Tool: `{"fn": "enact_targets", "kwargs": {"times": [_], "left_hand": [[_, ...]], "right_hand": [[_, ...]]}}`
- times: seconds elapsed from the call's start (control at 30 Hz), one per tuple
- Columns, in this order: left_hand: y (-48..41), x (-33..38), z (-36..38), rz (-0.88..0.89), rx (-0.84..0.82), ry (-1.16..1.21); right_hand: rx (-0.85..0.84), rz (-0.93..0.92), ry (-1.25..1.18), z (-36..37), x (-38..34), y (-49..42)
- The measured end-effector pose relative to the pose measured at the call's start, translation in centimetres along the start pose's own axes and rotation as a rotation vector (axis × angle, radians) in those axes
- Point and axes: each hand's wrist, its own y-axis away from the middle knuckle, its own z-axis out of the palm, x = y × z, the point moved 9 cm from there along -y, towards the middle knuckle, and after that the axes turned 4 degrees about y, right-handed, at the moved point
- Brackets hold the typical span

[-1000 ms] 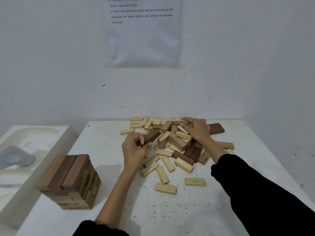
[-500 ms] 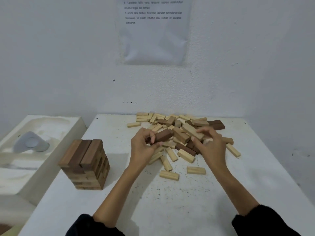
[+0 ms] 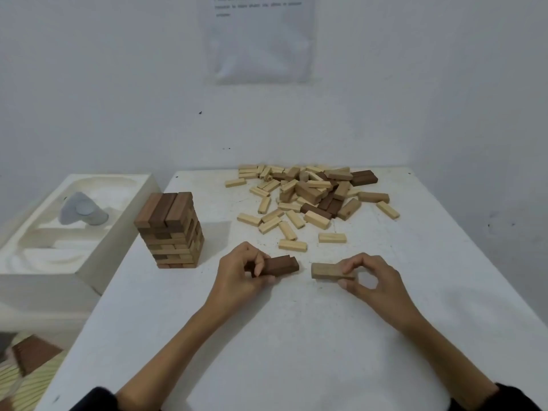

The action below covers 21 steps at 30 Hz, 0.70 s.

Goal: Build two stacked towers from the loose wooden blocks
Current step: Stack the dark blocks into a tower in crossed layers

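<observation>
Just below frame centre, the left hand [image 3: 244, 272] grips a dark brown rectangular wooden block [image 3: 281, 264] and the right hand [image 3: 373, 280] pinches a pale tan rectangular wooden block [image 3: 326, 270], both lying lengthwise left-to-right, inner ends facing, near but apart.

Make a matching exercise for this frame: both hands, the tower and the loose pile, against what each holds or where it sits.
1. left hand
2. right hand
3. tower
4. loose pile

A. scattered at the table's far side
B. pinches a tan block
C. stands by the table's left edge
D. grips dark wood

Pairs: 1-D, 2-B, 3-C, 4-A
</observation>
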Motion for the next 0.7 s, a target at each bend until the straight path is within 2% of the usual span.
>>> {"fn": "enact_targets", "kwargs": {"times": [0.1,0.2,0.4,0.57,0.7], "left_hand": [[1.5,-0.3,0.7,-0.035,-0.05,-0.018],[2.0,-0.3,1.2,-0.052,-0.114,-0.036],[1.3,0.3,0.7,-0.069,-0.184,-0.081],[-0.2,-0.7,-0.2,-0.117,-0.109,-0.06],[-0.6,-1.6,0.9,-0.186,-0.239,-0.043]], "right_hand": [[-0.177,-0.053,0.027,1.0,-0.5,1.0],[-0.217,-0.122,0.09,1.5,-0.8,1.2],[-0.133,-0.158,0.179,1.6,-0.8,0.8],[0.096,-0.127,0.229,1.9,-1.4,1.7],[0.09,-0.115,0.228,3.5,-2.3,2.3]]}}
